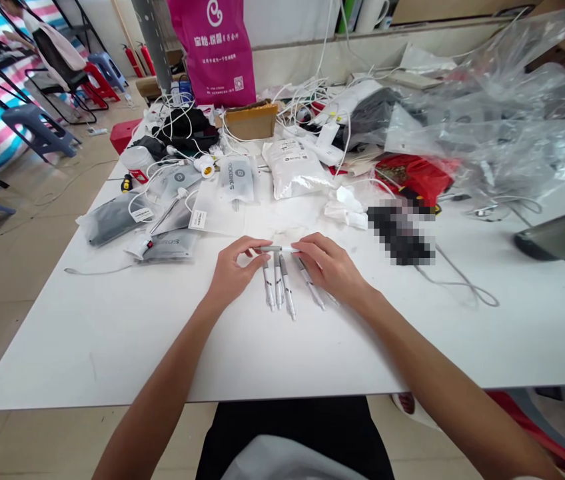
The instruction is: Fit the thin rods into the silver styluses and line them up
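Above the table (112,340), left hand (232,268) and right hand (330,268) pinch 1 pen (273,249)

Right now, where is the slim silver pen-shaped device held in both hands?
In the head view, the slim silver pen-shaped device is held crosswise between the left hand and right hand, above a row of similar pens on the white table.

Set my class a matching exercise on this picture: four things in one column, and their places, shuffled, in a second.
Things:
1. crosswise silver pen
2. row of pens
3. magenta bag
4. red fire extinguishers

Places:
A. on the floor beyond the table
B. at the table's far end
C. between the fingertips of the left hand and right hand
D. lying on the white table under the hands

Pairs: 1-C, 2-D, 3-B, 4-A
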Demonstrator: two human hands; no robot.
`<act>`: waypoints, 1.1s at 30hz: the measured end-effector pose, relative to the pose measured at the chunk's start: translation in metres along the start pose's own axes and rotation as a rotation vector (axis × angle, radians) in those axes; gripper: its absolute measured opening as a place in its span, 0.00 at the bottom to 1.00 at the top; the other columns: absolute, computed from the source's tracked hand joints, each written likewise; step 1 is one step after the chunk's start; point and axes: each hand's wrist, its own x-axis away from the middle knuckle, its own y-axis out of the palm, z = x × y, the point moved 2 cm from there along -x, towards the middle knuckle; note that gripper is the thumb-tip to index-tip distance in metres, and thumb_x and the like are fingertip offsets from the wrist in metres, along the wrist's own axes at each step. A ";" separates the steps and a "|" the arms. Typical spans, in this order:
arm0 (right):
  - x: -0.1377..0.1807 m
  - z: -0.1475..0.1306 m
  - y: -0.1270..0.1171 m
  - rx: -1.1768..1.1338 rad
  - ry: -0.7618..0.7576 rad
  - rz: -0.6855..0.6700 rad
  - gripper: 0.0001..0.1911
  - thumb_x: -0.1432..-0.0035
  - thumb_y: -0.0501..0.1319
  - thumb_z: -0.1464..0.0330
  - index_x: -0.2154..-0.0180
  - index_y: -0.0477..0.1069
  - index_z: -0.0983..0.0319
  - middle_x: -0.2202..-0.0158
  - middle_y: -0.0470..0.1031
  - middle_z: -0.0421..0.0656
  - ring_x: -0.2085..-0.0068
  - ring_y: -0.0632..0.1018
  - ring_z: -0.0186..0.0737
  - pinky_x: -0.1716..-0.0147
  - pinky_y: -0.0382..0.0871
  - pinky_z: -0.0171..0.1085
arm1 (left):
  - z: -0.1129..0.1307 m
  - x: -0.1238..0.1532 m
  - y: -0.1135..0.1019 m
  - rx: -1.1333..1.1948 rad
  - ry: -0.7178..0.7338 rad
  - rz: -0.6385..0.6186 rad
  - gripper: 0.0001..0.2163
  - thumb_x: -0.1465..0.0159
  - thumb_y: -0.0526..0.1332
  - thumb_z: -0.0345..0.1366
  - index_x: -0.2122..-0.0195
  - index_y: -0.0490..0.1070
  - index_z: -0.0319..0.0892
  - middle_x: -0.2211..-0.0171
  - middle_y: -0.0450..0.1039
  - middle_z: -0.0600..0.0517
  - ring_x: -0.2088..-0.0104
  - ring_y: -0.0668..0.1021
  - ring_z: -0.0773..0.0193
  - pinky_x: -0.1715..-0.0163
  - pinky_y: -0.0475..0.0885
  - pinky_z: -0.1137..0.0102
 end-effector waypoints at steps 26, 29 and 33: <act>-0.002 0.003 -0.005 -0.196 0.218 -0.049 0.13 0.25 0.57 0.63 0.50 0.79 0.59 0.63 0.82 0.45 0.63 0.79 0.41 0.61 0.72 0.42 | -0.004 -0.004 -0.002 0.159 -0.085 0.094 0.10 0.39 0.74 0.44 0.62 0.86 0.44 0.63 0.84 0.48 0.59 0.83 0.57 0.53 0.77 0.61; -0.004 0.002 -0.008 -0.403 0.464 -0.094 0.14 0.27 0.61 0.57 0.53 0.79 0.58 0.70 0.80 0.40 0.70 0.76 0.37 0.68 0.69 0.38 | -0.005 -0.003 -0.002 0.165 -0.092 0.113 0.09 0.39 0.74 0.44 0.63 0.86 0.44 0.63 0.85 0.48 0.59 0.83 0.56 0.52 0.77 0.61; -0.008 0.000 -0.011 -0.589 0.650 -0.110 0.22 0.30 0.63 0.51 0.70 0.77 0.60 0.77 0.75 0.39 0.75 0.68 0.33 0.74 0.61 0.37 | -0.005 -0.002 0.000 0.175 -0.081 0.107 0.09 0.38 0.74 0.44 0.64 0.85 0.45 0.63 0.85 0.49 0.59 0.84 0.56 0.51 0.77 0.60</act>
